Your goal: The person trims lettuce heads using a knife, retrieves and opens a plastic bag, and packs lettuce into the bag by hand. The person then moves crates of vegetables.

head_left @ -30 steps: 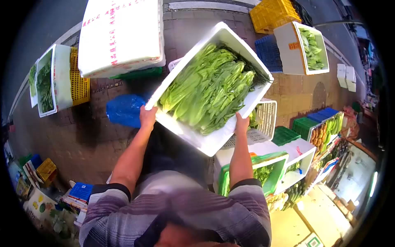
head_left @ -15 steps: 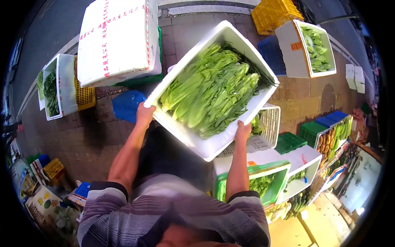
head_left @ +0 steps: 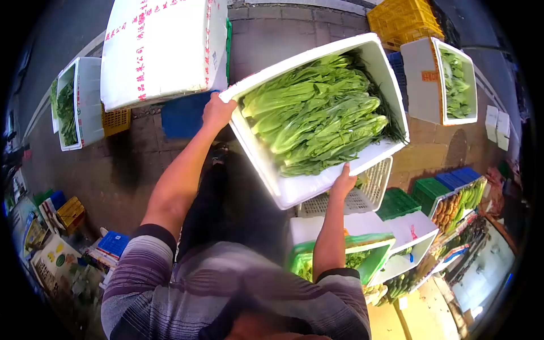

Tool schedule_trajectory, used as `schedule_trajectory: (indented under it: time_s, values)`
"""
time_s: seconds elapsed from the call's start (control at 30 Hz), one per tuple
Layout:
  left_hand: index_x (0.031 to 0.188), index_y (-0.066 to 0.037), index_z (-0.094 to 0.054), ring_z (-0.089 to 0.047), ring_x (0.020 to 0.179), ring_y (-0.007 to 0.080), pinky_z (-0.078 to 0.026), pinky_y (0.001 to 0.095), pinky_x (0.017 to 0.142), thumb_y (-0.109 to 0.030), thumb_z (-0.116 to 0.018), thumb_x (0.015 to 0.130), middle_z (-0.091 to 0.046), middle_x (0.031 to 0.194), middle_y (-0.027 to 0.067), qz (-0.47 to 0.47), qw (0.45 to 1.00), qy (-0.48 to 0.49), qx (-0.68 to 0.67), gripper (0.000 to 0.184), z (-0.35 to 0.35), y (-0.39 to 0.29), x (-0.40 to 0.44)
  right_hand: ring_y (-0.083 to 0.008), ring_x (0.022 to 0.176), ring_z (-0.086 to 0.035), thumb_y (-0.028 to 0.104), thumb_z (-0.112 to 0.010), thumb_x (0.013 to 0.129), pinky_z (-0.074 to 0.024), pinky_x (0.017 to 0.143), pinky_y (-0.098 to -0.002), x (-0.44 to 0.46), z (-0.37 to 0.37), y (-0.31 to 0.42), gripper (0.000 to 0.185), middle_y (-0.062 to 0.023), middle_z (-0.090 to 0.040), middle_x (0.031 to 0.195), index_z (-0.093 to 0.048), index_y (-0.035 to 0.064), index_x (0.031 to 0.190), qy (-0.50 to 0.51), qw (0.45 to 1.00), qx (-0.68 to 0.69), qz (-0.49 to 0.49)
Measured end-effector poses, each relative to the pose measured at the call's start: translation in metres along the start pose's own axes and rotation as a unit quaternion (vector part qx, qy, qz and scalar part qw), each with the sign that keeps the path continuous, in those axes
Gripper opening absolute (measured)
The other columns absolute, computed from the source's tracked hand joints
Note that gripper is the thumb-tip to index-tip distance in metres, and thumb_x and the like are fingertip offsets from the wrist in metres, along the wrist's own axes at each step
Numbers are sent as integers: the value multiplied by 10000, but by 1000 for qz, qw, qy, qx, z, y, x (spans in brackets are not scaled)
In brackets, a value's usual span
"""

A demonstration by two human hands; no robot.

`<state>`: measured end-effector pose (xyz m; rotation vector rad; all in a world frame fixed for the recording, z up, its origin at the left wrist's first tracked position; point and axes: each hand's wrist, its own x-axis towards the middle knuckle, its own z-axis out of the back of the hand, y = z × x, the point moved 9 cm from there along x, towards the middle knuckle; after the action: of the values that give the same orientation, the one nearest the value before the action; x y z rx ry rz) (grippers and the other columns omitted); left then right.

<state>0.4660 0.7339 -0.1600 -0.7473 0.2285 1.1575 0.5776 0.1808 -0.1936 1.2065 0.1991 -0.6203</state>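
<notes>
A white foam box [head_left: 266, 170] full of long leafy greens [head_left: 317, 113] is held up in front of me, tilted so that its open top faces me. My left hand [head_left: 219, 113] grips its left corner, fingers wrapped round the rim. At the lower right edge my right hand [head_left: 343, 184] holds the box, its thumb on the rim and the other fingers hidden behind the wall. Below the box's lower edge is a white plastic crate [head_left: 375, 184]. A blue thing [head_left: 184, 116] lies behind my left hand.
A large white foam box with red writing [head_left: 156, 54] is at the upper left. Yellow crates [head_left: 403, 22] and a box of greens [head_left: 456, 88] stand at the upper right. Vegetable boxes, one green-rimmed [head_left: 379, 263], line the lower right. Another greens box [head_left: 90, 105] is far left.
The held box has moved right and turned clockwise, with both hands still on it. My left hand has risen. The surroundings have shifted in view, and a dark-clad leg and foot show more.
</notes>
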Motion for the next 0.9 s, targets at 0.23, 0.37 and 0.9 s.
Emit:
schedule_trajectory:
  time_s: [0.23,0.37,0.9]
  values:
    - [1249,21,-528,-616,1103,409,-476,466,931,-475,-652,777,-648,1158,269,-29,998,56,-8,696,-7,4,10,-328,1304,-474,478,-302,1053,-374,1111,-462,-68,-2,-101,585,-119,-485,1447,-377,76,1471,70,937,308,-150]
    - [1245,32,-537,-618,1117,381,-467,430,942,-542,-706,747,-651,1159,262,-41,994,97,9,779,-1,-8,10,-288,1283,-479,397,-352,1063,-370,1098,-423,-137,-67,-166,550,-148,-490,1417,-392,5,1447,44,901,352,-248]
    - [1198,68,-603,-591,971,163,-457,284,883,-198,-663,894,-657,1093,100,-208,960,117,-148,409,-16,-31,0,-268,1229,-514,379,-389,1050,-409,1042,-406,-157,-241,-317,533,-143,-515,1378,-410,6,1430,-77,826,489,-269]
